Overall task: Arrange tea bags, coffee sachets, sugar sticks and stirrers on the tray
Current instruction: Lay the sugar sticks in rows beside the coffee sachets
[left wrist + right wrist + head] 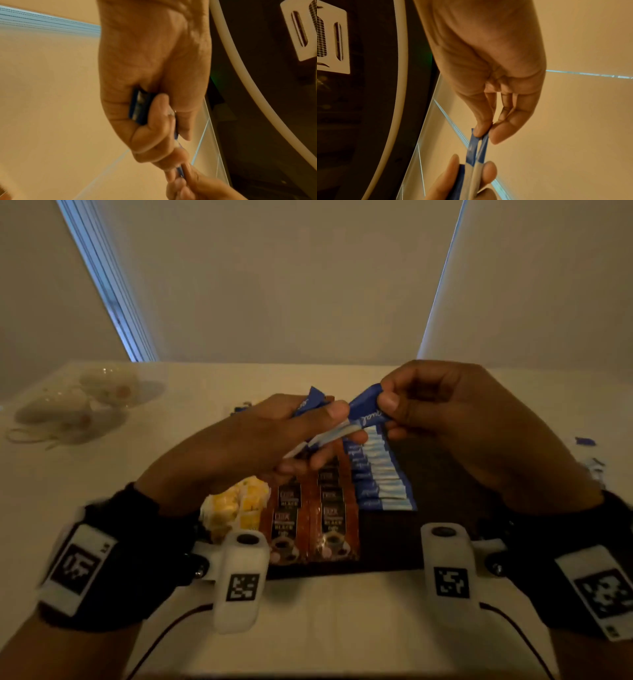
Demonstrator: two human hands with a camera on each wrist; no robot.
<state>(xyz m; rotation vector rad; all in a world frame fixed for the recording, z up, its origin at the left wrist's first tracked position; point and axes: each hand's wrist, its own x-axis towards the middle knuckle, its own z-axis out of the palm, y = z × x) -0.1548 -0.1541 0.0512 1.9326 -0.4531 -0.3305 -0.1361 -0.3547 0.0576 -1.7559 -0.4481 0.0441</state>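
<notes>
Above the dark tray [442, 508] my left hand [274, 436] grips a small bundle of blue-and-white sugar sticks [329, 436]; their blue ends [139, 106] show in its palm. My right hand [428, 409] pinches the blue tips of two sticks [477, 147] between thumb and forefinger, beside the left thumb. On the tray lie a fanned row of sugar sticks [380, 474], two columns of brown coffee sachets [311, 518], and yellow tea bags [236, 508] at the left.
The tray sits on a cream table [325, 621]. White cups on saucers [102, 392] stand at the far left. A few loose blue sachets [585, 441] lie near the right edge. A wall with window strips rises behind the table.
</notes>
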